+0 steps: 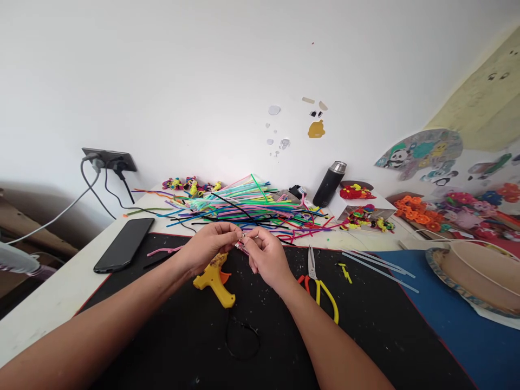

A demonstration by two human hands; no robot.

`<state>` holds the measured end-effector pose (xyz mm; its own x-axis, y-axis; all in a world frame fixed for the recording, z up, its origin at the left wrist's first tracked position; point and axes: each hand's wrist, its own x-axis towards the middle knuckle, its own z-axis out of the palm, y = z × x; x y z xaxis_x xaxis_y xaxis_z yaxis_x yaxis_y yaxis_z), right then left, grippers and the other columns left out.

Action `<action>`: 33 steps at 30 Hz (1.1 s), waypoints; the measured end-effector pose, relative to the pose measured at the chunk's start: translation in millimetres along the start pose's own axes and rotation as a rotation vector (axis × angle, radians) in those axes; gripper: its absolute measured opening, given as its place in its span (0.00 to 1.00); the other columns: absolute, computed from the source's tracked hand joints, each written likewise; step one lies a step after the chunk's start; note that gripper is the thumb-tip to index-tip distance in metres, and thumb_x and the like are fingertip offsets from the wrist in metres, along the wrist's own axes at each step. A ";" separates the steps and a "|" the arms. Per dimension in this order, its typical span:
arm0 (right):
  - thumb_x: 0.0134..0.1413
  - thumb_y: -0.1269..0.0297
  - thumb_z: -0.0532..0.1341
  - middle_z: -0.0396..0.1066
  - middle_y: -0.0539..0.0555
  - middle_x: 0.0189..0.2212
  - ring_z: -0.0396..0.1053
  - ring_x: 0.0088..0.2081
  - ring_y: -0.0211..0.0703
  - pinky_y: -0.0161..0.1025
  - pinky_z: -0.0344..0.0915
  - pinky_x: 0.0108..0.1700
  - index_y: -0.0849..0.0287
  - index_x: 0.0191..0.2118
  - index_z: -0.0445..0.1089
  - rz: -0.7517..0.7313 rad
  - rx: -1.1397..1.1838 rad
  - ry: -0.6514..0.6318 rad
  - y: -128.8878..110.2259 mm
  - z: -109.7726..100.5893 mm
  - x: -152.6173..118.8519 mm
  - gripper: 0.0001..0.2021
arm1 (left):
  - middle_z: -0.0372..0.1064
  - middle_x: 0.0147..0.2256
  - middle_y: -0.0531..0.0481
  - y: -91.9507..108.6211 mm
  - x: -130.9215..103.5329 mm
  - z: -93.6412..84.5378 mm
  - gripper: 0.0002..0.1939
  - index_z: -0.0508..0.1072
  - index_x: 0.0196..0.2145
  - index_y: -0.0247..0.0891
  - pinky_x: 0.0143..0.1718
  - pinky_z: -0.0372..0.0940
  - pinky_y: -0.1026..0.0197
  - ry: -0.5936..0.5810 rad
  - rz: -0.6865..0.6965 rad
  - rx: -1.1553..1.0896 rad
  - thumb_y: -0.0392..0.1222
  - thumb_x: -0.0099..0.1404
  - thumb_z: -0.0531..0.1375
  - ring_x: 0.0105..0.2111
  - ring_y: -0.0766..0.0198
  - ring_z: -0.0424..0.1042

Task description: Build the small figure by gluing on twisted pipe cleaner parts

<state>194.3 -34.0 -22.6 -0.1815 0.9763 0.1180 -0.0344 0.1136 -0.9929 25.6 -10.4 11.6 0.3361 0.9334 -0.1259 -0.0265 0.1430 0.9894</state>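
Over the black mat (pixel 268 336), my left hand (pixel 215 245) and my right hand (pixel 265 253) meet, fingertips nearly touching. Both are pinched around a small pink and white piece (pixel 240 247), mostly hidden by the fingers. Just below my left hand lies a yellow glue gun (pixel 217 284) with an orange trigger. Scissors (pixel 319 281) with red and yellow handles rest open to the right of my right hand. Behind both hands is a pile of colourful pipe cleaners (pixel 244 203).
A black phone (pixel 124 245) lies at the left. Further right are a small yellow-green piece (pixel 345 273), clear glue sticks (pixel 385 265) and a round basket (pixel 479 281). A black flask (pixel 330 184) leans near a white box (pixel 365 206) at the back.
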 end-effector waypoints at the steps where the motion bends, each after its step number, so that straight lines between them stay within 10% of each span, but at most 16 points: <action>1: 0.60 0.52 0.62 0.56 0.38 0.12 0.54 0.11 0.32 0.30 0.46 0.15 0.54 0.33 0.64 -0.003 -0.005 0.001 0.1 0.0 -0.1 0.12 | 0.60 0.21 0.57 -0.3 0.0 0.6 0.21 0.75 0.28 0.36 0.24 0.46 0.65 0.004 0.003 0.000 0.56 0.49 0.74 0.22 0.70 0.53; 25: 0.64 0.43 0.61 0.55 0.41 0.10 0.54 0.12 0.32 0.32 0.49 0.18 0.54 0.24 0.59 -0.004 -0.041 0.011 -5.1 -11.5 2.8 0.24 | 0.61 0.22 0.57 2.4 5.1 -10.7 0.20 0.71 0.28 0.37 0.26 0.52 0.64 0.144 0.159 -0.036 0.56 0.57 0.70 0.23 0.68 0.56; 33: 0.57 0.48 0.67 0.67 0.43 0.25 0.64 0.16 0.33 0.29 0.53 0.15 0.56 0.43 0.71 0.060 0.025 -0.117 -2.0 -4.5 1.7 0.17 | 0.61 0.22 0.57 0.8 2.9 -9.5 0.17 0.72 0.29 0.38 0.27 0.53 0.65 0.089 0.140 0.020 0.54 0.58 0.70 0.24 0.68 0.56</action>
<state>198.6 -31.8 -20.4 -0.2974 0.9529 0.0604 -0.0447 0.0493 -0.9978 17.6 -4.5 11.3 0.2458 0.9693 0.0086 -0.0487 0.0034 0.9988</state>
